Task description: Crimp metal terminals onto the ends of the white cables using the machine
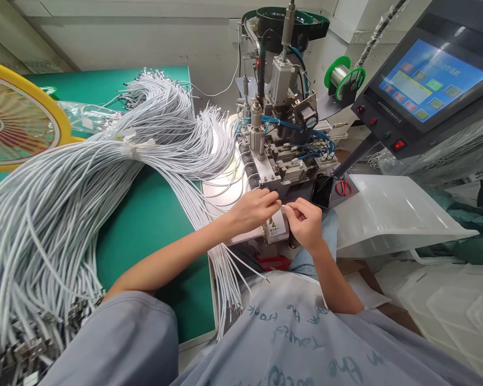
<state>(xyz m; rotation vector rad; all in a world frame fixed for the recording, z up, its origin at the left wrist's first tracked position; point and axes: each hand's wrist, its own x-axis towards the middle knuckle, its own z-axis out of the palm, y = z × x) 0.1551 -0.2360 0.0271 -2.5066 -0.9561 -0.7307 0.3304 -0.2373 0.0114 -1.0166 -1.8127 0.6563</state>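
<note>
Pinching a white cable end in the grip of left hand and right hand. Facing machine at twelve o'clock, cable bundle at ten.

We see an evenly bright interior under diffuse, whitish light, seemingly from above. The pale work surface beside the machine is the brightest patch, nearly washed out. Note the streaked glare on the translucent white sheet and the whitish reflection on the dark monitor housing, whose screen glows blue. The green desk darkens beneath the left forearm. Wide-angle distortion stretches the fan and the connectors toward the left margin, the latter softly blurred. At centre we cannot resolve what the fingers pinch.
</note>
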